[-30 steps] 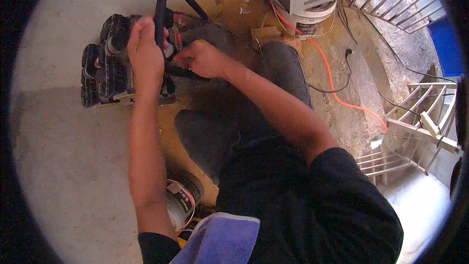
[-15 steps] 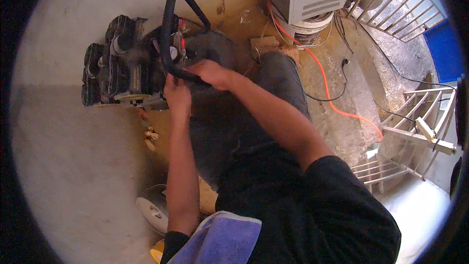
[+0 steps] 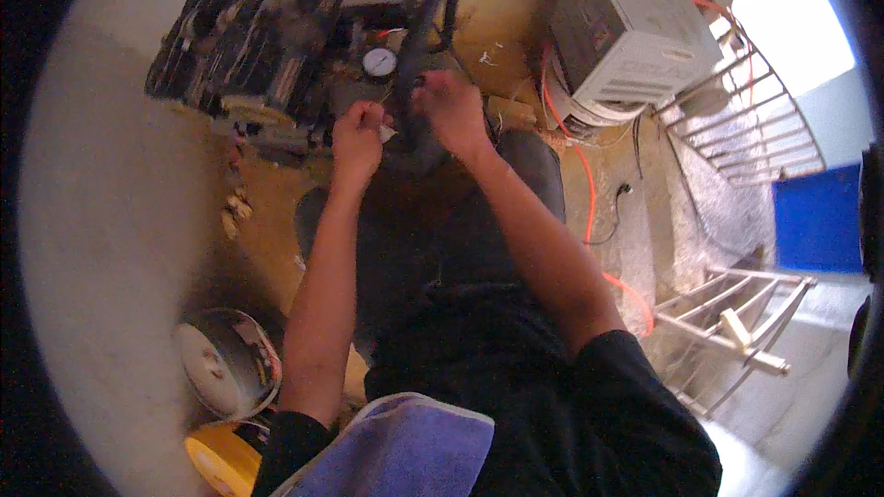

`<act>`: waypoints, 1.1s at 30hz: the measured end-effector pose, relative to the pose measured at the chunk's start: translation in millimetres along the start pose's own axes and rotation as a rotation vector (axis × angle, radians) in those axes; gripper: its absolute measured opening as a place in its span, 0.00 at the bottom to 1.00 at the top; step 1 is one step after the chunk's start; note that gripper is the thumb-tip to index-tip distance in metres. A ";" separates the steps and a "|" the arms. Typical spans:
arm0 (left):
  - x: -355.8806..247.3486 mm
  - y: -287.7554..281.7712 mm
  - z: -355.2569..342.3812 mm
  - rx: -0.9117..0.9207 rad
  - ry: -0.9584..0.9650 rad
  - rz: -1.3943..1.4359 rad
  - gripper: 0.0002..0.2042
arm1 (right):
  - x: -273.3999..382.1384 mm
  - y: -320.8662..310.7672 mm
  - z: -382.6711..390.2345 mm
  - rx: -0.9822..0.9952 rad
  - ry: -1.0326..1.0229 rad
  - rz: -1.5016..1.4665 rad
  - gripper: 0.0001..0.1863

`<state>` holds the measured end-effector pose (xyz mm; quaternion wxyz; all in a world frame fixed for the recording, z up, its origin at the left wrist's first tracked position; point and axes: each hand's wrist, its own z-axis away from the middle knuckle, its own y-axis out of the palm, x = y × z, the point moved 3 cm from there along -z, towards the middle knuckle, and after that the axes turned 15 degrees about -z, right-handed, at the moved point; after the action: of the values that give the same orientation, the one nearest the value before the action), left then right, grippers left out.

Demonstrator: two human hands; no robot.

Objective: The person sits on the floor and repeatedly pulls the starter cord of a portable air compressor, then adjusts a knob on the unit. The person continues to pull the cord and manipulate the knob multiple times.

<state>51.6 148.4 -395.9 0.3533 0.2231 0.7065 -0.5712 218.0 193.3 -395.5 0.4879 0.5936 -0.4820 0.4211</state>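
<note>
“Left hand (image 3: 357, 143) and right hand (image 3: 451, 110) have drawn apart. Half a second ago they were close together at the lower bend of the handle (image 3: 425, 32); now a gap shows between them. The view has swung too, so the machine (image 3: 272, 46) sits higher in it.”

“And where is the machine, exactly?”

“On the floor (image 3: 635, 244) just ahead of the person, its dark, ribbed heads to the left and the black, tube-like handle to the right. A round white gauge (image 3: 379, 62) sits just left of the handle, facing up.”

“What are the fingers doing?”

“On the left, they curl in towards the thumb. A small pale scrap (image 3: 388, 133) shows beside the tips, but I can't tell whether it's pinched. On the right, they bend in at the handle; blur hides whether they grip it or only pass in front.”

“How would you do this part well?”

“I'd steady one wrist against something firm, work with the fingertips, and keep knuckles off the gauge so its dial stays readable. I'd lean aside too, because the handle crowds the space. That orange hose (image 3: 590, 193) is well clear, to the right.”
</note>
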 end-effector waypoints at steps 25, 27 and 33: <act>36.6 17.5 31.6 0.156 -0.004 0.332 0.15 | -53.4 19.0 5.8 -0.005 0.005 -0.644 0.06; 42.9 22.9 34.8 0.149 -0.017 0.305 0.15 | -60.0 15.4 -0.8 0.053 -0.084 -0.617 0.07; 72.5 44.0 45.0 0.133 -0.022 0.299 0.11 | -53.7 7.8 -13.2 0.086 -0.071 -0.490 0.10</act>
<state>47.0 109.5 -483.6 0.4264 0.3426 0.6222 -0.5601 200.2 214.5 -444.0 0.5324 0.7274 -0.3221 0.2893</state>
